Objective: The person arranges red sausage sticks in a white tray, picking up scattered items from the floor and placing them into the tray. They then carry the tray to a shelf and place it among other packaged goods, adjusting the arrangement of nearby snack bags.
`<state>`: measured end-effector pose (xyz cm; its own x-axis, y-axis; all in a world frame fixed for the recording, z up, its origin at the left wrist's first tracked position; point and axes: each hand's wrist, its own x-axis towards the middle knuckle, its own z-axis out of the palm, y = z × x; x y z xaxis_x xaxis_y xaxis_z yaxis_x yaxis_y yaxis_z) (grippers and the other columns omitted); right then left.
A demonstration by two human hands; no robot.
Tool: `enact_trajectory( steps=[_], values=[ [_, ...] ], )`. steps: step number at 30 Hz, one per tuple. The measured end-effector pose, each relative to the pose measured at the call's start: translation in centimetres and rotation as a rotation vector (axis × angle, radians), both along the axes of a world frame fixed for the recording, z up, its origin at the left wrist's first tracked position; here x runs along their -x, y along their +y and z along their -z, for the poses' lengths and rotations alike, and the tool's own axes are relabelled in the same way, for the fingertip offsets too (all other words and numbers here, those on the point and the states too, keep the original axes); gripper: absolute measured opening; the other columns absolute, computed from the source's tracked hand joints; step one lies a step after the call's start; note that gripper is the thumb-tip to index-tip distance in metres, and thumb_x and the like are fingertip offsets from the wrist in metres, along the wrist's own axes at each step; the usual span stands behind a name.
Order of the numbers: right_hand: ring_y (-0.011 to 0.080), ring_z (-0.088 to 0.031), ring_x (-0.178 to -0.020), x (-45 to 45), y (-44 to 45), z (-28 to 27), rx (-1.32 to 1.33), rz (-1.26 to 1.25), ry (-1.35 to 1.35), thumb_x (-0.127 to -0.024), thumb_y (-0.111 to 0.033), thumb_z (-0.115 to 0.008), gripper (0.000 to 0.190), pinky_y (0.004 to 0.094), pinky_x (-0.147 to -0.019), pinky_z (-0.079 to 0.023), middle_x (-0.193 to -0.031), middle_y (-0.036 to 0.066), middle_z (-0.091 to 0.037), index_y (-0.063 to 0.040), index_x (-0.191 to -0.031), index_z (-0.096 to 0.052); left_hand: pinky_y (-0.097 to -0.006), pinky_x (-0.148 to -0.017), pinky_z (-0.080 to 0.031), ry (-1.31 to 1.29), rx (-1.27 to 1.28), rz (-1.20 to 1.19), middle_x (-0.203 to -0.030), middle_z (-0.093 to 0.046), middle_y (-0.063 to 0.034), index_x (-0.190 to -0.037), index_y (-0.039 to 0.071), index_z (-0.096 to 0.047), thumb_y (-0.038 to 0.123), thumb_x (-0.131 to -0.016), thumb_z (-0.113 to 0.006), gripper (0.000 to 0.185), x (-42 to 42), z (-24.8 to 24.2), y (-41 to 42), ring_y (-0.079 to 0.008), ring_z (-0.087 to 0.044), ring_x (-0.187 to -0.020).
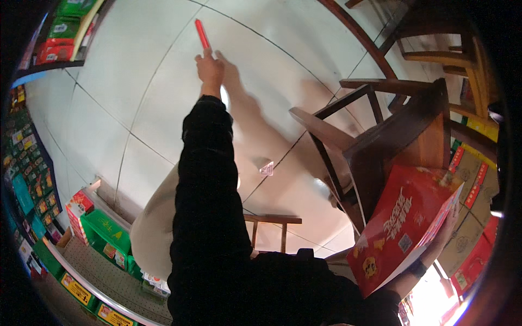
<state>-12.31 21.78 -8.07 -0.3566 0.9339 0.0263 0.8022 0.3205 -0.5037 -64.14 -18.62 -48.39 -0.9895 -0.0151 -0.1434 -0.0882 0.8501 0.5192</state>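
My left hand [211, 69], in a black sleeve, reaches far forward over the tiled floor. Its fingertips meet the near end of a slim red stick-like object [202, 33]; whether they grip it cannot be told. To the lower right, my right hand [448, 223] holds a large red printed cardboard piece [393, 220] by its far side, fingers partly hidden behind it. A dark band [418, 269] circles that wrist. Between the arms, a small clear, faceted-looking piece [266, 168] lies on the floor.
Dark wooden chairs [391, 122] stand at the right, close to the red cardboard. Lower left is a metal shelf [102, 269] with a green plastic basket [107, 228]. Another stocked shelf [61, 65] is upper left. Cardboard boxes [477, 191] are stacked at the far right.
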Motion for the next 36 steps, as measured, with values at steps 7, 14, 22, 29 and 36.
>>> enact_trajectory(
  steps=[7, 14, 22, 29, 36],
  values=[
    [0.0221, -0.048, -0.125, -4.8, 2.3, -0.6, 0.185, 0.084, 0.062, -0.098, -0.03, -0.048, 0.051, 0.0357, -0.107, -0.036, -0.134, 0.011, -0.051, -0.001, -0.14, -0.044, -0.0513, -0.09, -0.049, 0.12, 0.089, 0.087, -0.129, -0.046, -0.0236, -0.128, 0.026, -0.057, 0.018, -0.084, -0.062, 0.045, 3.6, 3.6, 0.4, -0.0455, -0.054, -0.11],
    [0.0205, -0.05, -0.122, -5.1, 2.1, -1.4, 0.282, 0.104, 0.093, -0.097, -0.029, -0.049, 0.051, 0.0344, -0.104, -0.038, -0.133, 0.01, -0.053, -0.001, -0.139, -0.044, -0.0454, -0.075, -0.054, 0.042, 0.243, 0.198, -0.096, -0.061, -0.0217, -0.092, -0.001, -0.066, 0.025, -0.088, -0.058, 0.027, 5.8, 4.8, 0.3, -0.0374, -0.063, -0.089],
    [0.0186, -0.053, -0.118, -4.4, 3.0, -0.8, 0.362, 0.033, 0.171, -0.096, -0.027, -0.051, 0.051, 0.0328, -0.1, -0.041, -0.131, 0.009, -0.054, -0.001, -0.139, -0.045, -0.0492, -0.069, -0.051, 0.037, 0.198, -0.014, -0.094, -0.061, -0.0202, -0.098, 0.011, -0.063, 0.042, -0.092, -0.05, 0.034, -1.8, 8.6, 0.3, -0.0385, -0.064, -0.083],
    [0.017, -0.055, -0.114, -5.9, 2.1, 0.0, 0.392, 0.014, 0.24, -0.095, -0.026, -0.052, 0.05, 0.0315, -0.097, -0.044, -0.129, 0.009, -0.055, -0.001, -0.138, -0.045, -0.0495, -0.068, -0.051, 0.074, -0.001, 0.121, -0.083, -0.067, -0.0221, -0.087, 0.009, -0.067, 0.031, -0.083, -0.057, 0.025, -4.3, 5.4, 3.1, -0.0409, -0.065, -0.076],
    [0.0153, -0.057, -0.11, -3.3, 1.8, 1.8, 0.516, -0.117, 0.384, -0.094, -0.024, -0.054, 0.05, 0.0297, -0.094, -0.046, -0.127, 0.008, -0.056, -0.001, -0.138, -0.045, -0.0332, -0.053, -0.056, -0.324, -0.917, -0.374, -0.074, -0.063, -0.0154, -0.091, -0.001, -0.059, -0.002, -0.083, -0.059, 0.008, -8.1, 0.2, 2.2, -0.0253, -0.065, -0.06]
  ],
)
